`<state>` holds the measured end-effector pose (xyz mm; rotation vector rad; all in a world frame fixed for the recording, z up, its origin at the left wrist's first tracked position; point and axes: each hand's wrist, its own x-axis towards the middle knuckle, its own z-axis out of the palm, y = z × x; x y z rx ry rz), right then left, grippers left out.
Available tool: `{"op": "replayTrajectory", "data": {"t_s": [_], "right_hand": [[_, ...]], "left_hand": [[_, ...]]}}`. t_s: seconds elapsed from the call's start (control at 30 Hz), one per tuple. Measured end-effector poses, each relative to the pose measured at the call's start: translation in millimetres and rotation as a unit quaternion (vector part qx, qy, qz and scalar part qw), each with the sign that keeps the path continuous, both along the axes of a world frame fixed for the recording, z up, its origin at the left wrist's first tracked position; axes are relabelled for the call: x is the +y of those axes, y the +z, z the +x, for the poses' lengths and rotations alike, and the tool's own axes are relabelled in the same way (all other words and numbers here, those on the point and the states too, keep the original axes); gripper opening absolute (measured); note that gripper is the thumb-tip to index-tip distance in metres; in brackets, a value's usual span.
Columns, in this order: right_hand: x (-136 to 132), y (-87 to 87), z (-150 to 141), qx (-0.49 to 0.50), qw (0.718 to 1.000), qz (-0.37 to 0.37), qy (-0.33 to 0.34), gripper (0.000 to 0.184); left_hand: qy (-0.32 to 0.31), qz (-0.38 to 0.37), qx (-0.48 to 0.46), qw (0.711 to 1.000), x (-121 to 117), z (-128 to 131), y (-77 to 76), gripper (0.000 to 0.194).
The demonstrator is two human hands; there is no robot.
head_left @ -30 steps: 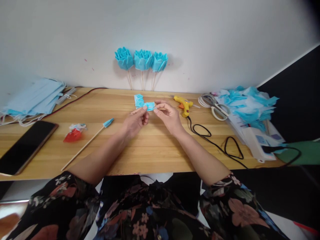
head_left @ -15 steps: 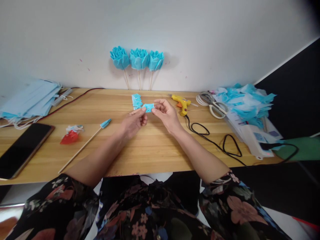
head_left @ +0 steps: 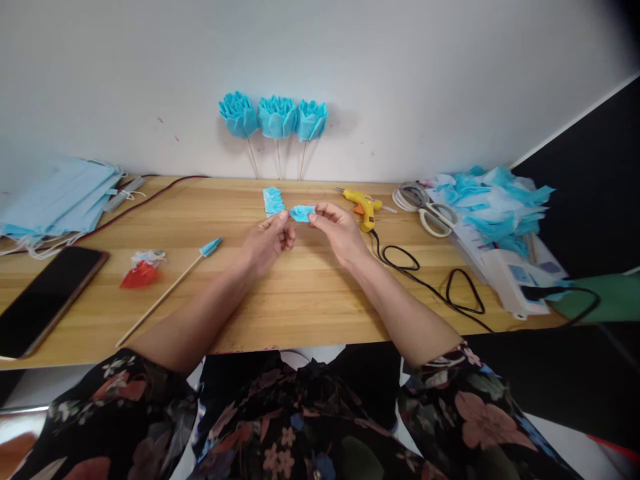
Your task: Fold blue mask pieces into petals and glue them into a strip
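Observation:
A small blue fabric piece [head_left: 303,213], like cut mask material, is held up over the table between my two hands. My right hand [head_left: 340,230] pinches its right end between thumb and fingers. Thumb and index finger of my left hand [head_left: 267,241] are closed at its left end, where a corner looks folded; the exact contact there is hard to see. Just behind the left fingertips lies a stack of similar blue pieces [head_left: 273,201]. A thin wooden stick [head_left: 160,298] with a rolled blue tip [head_left: 211,247] rests on the table, left of my left hand.
Three blue fabric flowers [head_left: 277,117] on sticks lean against the wall. To the right are a yellow glue gun [head_left: 369,205] with a trailing cord, scissors [head_left: 438,219], blue scraps [head_left: 500,207] and a power strip [head_left: 511,283]. Masks [head_left: 65,197], a phone [head_left: 47,300] and red wrapping [head_left: 142,273] lie left.
My right hand has shifted slightly right with the blue fabric piece. More of the piece shows now, and its left end has come away from under the left thumb.

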<state>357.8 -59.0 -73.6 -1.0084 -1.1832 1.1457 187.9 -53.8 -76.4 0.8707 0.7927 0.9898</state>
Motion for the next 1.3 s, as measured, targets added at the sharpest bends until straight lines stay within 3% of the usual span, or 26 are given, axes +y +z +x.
{"op": "replayTrajectory", "data": {"t_s": [0.17, 0.67, 0.93, 1.3], "right_hand": [[-3.4, 0.6, -3.0, 0.022, 1.0, -0.014, 0.013, 0.022], [-6.6, -3.5, -7.5, -0.007, 0.997, -0.033, 0.062, 0.036], [-6.4, -5.5, -7.7, -0.027, 0.997, -0.019, 0.075, 0.036], [-4.3, -9.1, -6.2, -0.052, 0.995, -0.005, 0.086, 0.045]], "left_hand": [[-0.025, 0.053, 0.015, 0.998, -3.3, 2.1, -2.6, 0.042], [0.049, 0.068, 0.002, 0.996, 0.4, 0.7, -3.3, 0.029], [0.075, 0.075, -0.003, 0.994, 2.3, 0.6, -4.8, 0.036], [0.052, 0.119, 0.036, 0.991, -0.1, 2.3, -6.5, 0.029]]}}
